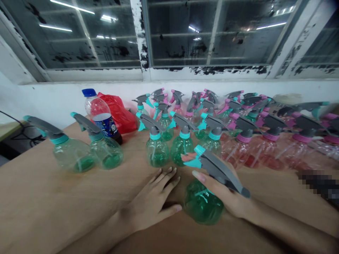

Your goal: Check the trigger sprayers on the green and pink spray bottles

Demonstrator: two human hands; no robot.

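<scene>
With our right hand (230,201) holding the spray bottle (204,208) and left hand (150,201) spread at its nine o'clock, we'd grip snug but skip the trigger (194,163).

Front spray bottle (203,209) in right grip (230,200), left grip (148,201) just left of it on tabletop (60,201). Bottle rows (183,146) behind, up toward wall (63,102). Bottle pair (67,155) at left; soda bottle (102,122) behind its right one, bag (121,113) behind and right of that. Window (92,49) above wall.
</scene>
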